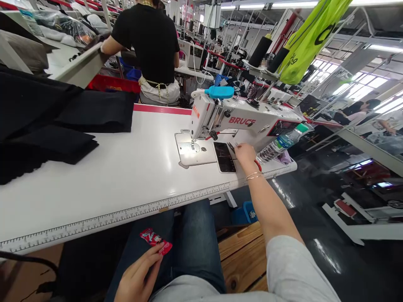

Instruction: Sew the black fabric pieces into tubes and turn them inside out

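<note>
A small red snack packet (152, 237) with printed lettering is pinched by one end in my left hand (138, 272), above my lap. My right hand (245, 154) reaches onto the sewing table, fingers closed beside dark pointed metal blades (231, 147). What those fingers grip is hidden. A red curved piece (258, 165) shows by the wrist; I cannot tell whether it belongs to the blades. Just left of this hand lies a phone (224, 157) with a dark screen. The white sewing machine (233, 117) stands behind, its needle area lit.
A water bottle (280, 144) leans right of my right hand, near a purple cloth (285, 157). Black fabric (66, 113) covers the table's left end. A ruler strip (126, 214) runs along the front edge. Ahead, a person in black (151, 46) sits facing away.
</note>
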Demonstrator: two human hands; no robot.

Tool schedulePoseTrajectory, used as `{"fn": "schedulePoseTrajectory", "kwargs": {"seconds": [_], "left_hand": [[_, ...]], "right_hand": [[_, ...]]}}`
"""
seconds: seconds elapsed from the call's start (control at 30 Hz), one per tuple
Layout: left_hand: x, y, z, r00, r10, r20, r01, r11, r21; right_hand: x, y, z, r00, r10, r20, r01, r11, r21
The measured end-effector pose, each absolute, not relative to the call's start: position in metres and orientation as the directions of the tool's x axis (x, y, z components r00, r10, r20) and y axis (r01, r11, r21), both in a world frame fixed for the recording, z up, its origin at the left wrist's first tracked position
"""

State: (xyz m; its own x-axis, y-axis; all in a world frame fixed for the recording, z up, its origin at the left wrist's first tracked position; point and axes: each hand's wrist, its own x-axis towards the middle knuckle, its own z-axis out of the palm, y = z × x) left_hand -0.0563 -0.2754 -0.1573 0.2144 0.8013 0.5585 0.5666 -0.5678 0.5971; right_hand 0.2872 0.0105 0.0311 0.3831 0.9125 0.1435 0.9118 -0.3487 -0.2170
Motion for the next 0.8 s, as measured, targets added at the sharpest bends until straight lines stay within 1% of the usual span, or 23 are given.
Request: {"fn": "schedulePoseTrajectory", "kwargs": {"seconds": [0.07, 0.1, 0.13, 0.17, 0.2, 0.23, 0.27, 0.3, 0.33, 0.37, 0.43, 0.5, 0.6, 0.73, 0.8], "left_hand": [[-0.053, -0.272, -0.151, 0.201, 0.799, 0.567, 0.557, -0.57, 0.604], [-0.051, -0.27, -0.149, 0.191, 0.802, 0.566, 0.553, -0.564, 0.613], [-0.048, -0.268, -0.146, 0.18, 0.808, 0.561, 0.547, -0.556, 0.625], [-0.046, -0.267, -0.144, 0.173, 0.816, 0.552, 0.539, -0.548, 0.64], [-0.043, -0.265, -0.142, 0.173, 0.824, 0.539, 0.528, -0.54, 0.656], [-0.041, -0.264, -0.139, 0.175, 0.832, 0.527, 0.516, -0.533, 0.671], [-0.039, -0.262, -0.136, 0.181, 0.838, 0.515, 0.505, -0.529, 0.682], [-0.036, -0.261, -0.132, 0.188, 0.84, 0.509, 0.498, -0.528, 0.688], [-0.035, -0.259, -0.128, 0.196, 0.84, 0.507, 0.494, -0.531, 0.689], [-0.033, -0.257, -0.124, 0.201, 0.838, 0.507, 0.492, -0.534, 0.687], [-0.033, -0.255, -0.118, 0.204, 0.834, 0.513, 0.492, -0.54, 0.683], [-0.034, -0.255, -0.116, 0.194, 0.839, 0.509, 0.501, -0.53, 0.684], [-0.037, -0.257, -0.119, 0.175, 0.852, 0.494, 0.531, -0.504, 0.681], [-0.039, -0.258, -0.124, 0.209, 0.849, 0.485, 0.559, -0.511, 0.652], [-0.039, -0.258, -0.127, 0.222, 0.847, 0.483, 0.572, -0.514, 0.639]], "right_hand": [[0.276, -0.021, 0.031, 0.326, 0.933, 0.152, 0.924, -0.281, -0.26], [0.267, -0.042, 0.027, 0.264, 0.955, 0.134, 0.931, -0.216, -0.294], [0.256, -0.066, 0.02, 0.106, 0.988, 0.115, 0.916, -0.052, -0.397], [0.244, -0.092, 0.01, -0.068, 0.991, 0.119, 0.854, 0.119, -0.506], [0.231, -0.118, -0.001, -0.234, 0.963, 0.136, 0.758, 0.268, -0.594], [0.217, -0.143, -0.015, -0.37, 0.914, 0.167, 0.66, 0.386, -0.645], [0.202, -0.167, -0.029, -0.483, 0.855, 0.187, 0.581, 0.473, -0.662], [0.189, -0.186, -0.044, -0.553, 0.809, 0.202, 0.533, 0.529, -0.66], [0.176, -0.202, -0.058, -0.588, 0.783, 0.202, 0.52, 0.558, -0.647], [0.165, -0.214, -0.072, -0.587, 0.787, 0.191, 0.542, 0.557, -0.63], [0.151, -0.228, -0.095, -0.502, 0.841, 0.201, 0.603, 0.507, -0.616], [0.144, -0.233, -0.11, -0.446, 0.865, 0.228, 0.634, 0.486, -0.602], [0.143, -0.233, -0.116, -0.484, 0.843, 0.237, 0.66, 0.529, -0.533], [0.143, -0.232, -0.114, -0.598, 0.765, 0.239, 0.649, 0.637, -0.416], [0.141, -0.232, -0.116, -0.627, 0.739, 0.247, 0.641, 0.669, -0.375]]}}
